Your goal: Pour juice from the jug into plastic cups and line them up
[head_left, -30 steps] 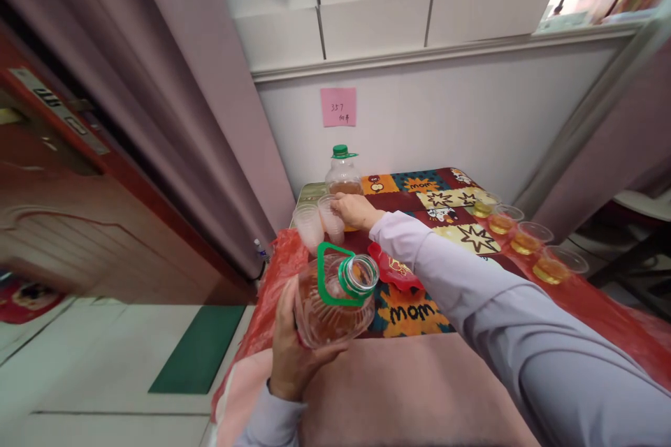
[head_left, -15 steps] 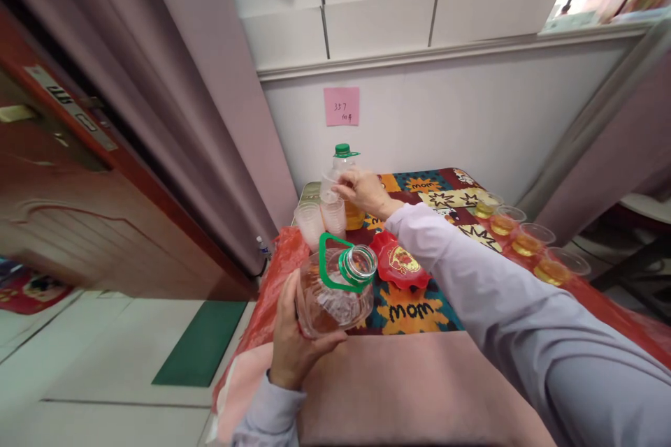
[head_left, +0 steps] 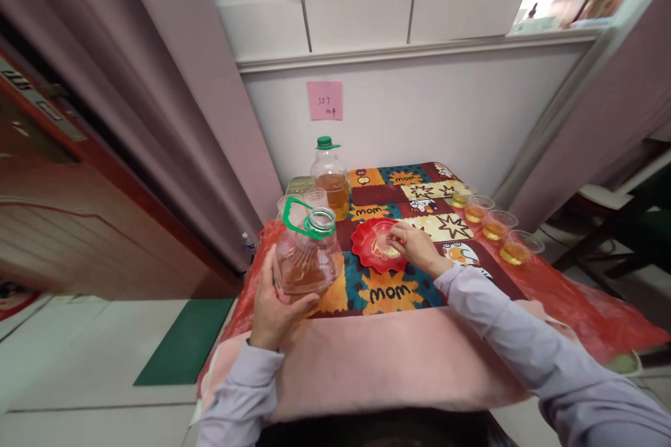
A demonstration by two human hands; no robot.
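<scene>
My left hand [head_left: 273, 306] grips the base of an uncapped clear jug [head_left: 307, 260] with a green neck ring and handle, holding amber liquid, raised above the table's near left. My right hand [head_left: 415, 244] holds a small clear plastic cup [head_left: 384, 236] on a red plate [head_left: 371, 251] in the middle of the table. A stack of empty clear cups [head_left: 315, 198] stands behind the jug.
A second, capped bottle [head_left: 329, 176] of amber liquid stands at the back left. Several filled cups [head_left: 493, 222] line the right side. The table carries a patterned "mom" cloth [head_left: 398, 291] and a pink cloth along the near edge. A pink note [head_left: 323, 99] sticks on the wall.
My right hand took a cup from the stack at the back left and brought it down onto the red plate. The jug in my left hand has tilted more upright.
</scene>
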